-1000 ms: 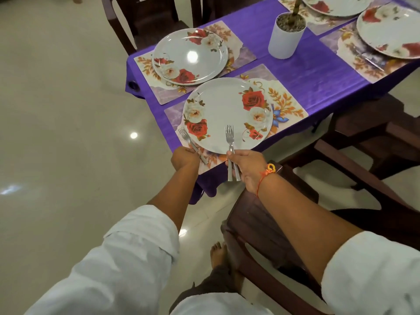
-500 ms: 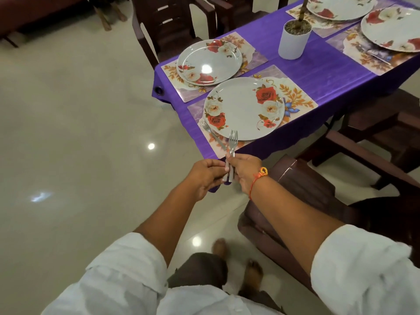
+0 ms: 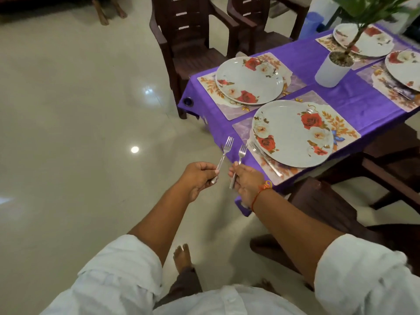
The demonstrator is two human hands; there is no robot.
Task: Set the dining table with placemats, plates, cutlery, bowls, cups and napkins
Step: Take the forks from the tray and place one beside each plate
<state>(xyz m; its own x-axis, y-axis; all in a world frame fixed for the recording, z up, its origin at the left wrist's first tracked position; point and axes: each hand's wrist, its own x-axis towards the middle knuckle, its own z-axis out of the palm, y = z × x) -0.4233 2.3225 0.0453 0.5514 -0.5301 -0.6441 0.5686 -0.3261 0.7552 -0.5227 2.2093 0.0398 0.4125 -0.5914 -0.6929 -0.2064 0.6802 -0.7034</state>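
Observation:
My left hand pinches the handle of one fork, tines up, out over the floor left of the table corner. My right hand grips a second fork close beside it. A third fork lies on the nearest placemat, left of a rose-patterned plate. Behind it a second plate sits on its own placemat. Two more plates lie at the far right on the purple tablecloth.
A white pot with a green plant stands mid-table. Dark brown chairs stand behind the table and below its near edge. Shiny tiled floor spreads to the left. My bare foot shows below.
My left hand left a fork on the near placemat, then took one of the two forks from my right hand. Both hands drew back off the table and the forks separated.

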